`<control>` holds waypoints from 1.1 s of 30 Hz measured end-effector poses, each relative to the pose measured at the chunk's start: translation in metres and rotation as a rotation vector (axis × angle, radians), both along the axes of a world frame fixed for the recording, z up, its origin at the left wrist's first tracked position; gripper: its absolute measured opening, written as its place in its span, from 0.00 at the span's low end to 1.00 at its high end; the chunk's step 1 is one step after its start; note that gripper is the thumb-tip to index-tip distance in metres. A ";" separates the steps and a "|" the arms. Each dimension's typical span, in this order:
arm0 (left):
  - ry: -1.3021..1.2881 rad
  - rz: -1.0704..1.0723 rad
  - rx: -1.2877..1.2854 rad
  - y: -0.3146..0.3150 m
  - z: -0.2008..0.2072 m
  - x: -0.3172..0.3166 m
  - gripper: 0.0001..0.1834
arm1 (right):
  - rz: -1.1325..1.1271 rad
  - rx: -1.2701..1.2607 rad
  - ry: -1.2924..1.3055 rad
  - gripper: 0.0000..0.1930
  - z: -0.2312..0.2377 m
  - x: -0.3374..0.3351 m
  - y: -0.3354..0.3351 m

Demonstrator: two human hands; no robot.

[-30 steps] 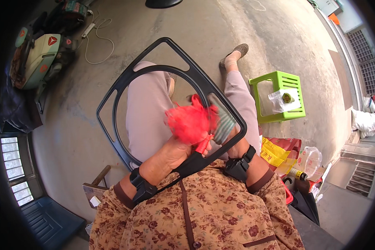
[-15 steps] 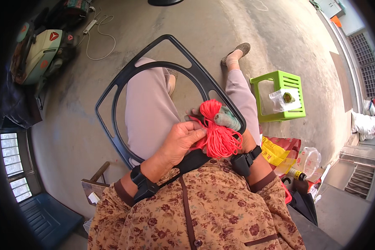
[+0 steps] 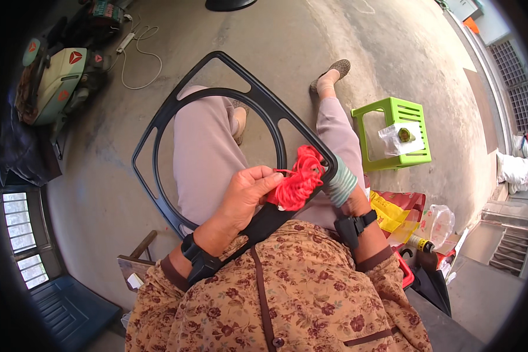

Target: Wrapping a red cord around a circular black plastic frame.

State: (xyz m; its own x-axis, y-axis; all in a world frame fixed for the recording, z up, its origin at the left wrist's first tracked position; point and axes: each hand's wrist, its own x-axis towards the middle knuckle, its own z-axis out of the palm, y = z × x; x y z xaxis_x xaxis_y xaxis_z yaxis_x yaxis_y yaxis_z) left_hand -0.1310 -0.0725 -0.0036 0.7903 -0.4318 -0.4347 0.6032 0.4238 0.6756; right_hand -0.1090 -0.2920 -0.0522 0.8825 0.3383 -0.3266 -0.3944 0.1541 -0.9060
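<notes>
A looped hank of red cord (image 3: 301, 183) hangs bunched at the right corner of a black frame (image 3: 263, 92) with a round opening, which lies across my lap. Bare, my left hand (image 3: 247, 195) pinches a strand at the hank's left side between thumb and forefinger. My right hand (image 3: 341, 183) wears a grey-green glove and is beside the frame's right corner, close against the hank. Its fingers are hidden behind the frame and the cord, so its grip does not show. Under the hank runs a dark strap or bar (image 3: 268, 226).
To the right stands a green plastic stool (image 3: 396, 132) bearing a roll in clear wrapping (image 3: 406, 136). Colourful bags (image 3: 393, 214) lie by my right arm. A scooter (image 3: 61, 82) and a white power strip (image 3: 125, 42) are at far left.
My right glove has turned and shifted right, off the hank's middle to the frame's corner. The hank now looks more bunched. The frame has shifted slightly left.
</notes>
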 end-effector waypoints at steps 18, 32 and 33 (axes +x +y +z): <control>0.085 0.006 -0.124 0.003 0.000 0.006 0.09 | -0.767 0.655 0.187 0.20 -0.024 -0.086 -0.165; 0.143 -0.170 -0.152 -0.005 -0.001 0.001 0.10 | -0.427 0.340 0.046 0.15 0.006 0.021 0.055; 0.145 -0.160 -0.167 -0.003 -0.004 -0.001 0.11 | -0.212 0.598 0.263 0.17 0.026 0.016 0.054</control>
State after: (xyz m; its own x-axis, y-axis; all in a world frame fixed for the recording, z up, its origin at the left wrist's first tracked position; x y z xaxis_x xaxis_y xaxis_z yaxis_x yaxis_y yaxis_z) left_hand -0.1322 -0.0758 -0.0073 0.6409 -0.6213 -0.4508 0.7569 0.4133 0.5063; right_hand -0.0927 -0.2375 -0.0261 0.8664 0.3563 -0.3499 -0.4959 0.6962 -0.5190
